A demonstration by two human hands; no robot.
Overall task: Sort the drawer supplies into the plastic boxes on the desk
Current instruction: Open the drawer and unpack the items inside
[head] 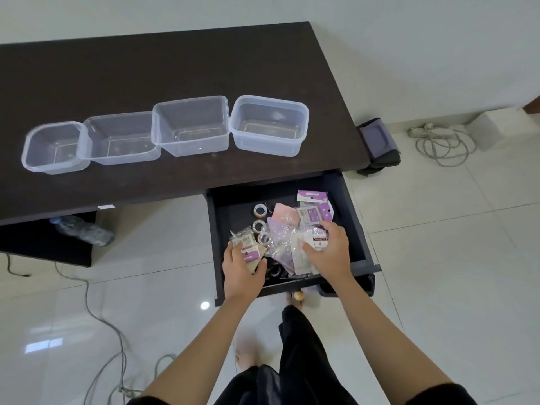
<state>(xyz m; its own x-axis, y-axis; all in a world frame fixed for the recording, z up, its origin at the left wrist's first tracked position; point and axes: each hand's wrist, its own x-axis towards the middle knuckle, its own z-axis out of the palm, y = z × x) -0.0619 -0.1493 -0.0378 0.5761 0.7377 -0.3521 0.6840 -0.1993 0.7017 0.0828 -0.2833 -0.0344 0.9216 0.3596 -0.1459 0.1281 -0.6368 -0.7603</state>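
Currently both hands work inside the open drawer at lower centre. Left hand grips a purple-labelled packet; right hand rests, fingers spread, on clear packets. Four plastic boxes stand upper left on the desk, nearer the left hand.

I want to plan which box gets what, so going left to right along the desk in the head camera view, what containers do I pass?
Small rounded box → shallow wide box, its left rim overlapping the first → deep square box → deep rounded box, nearest the open drawer. All four look empty.
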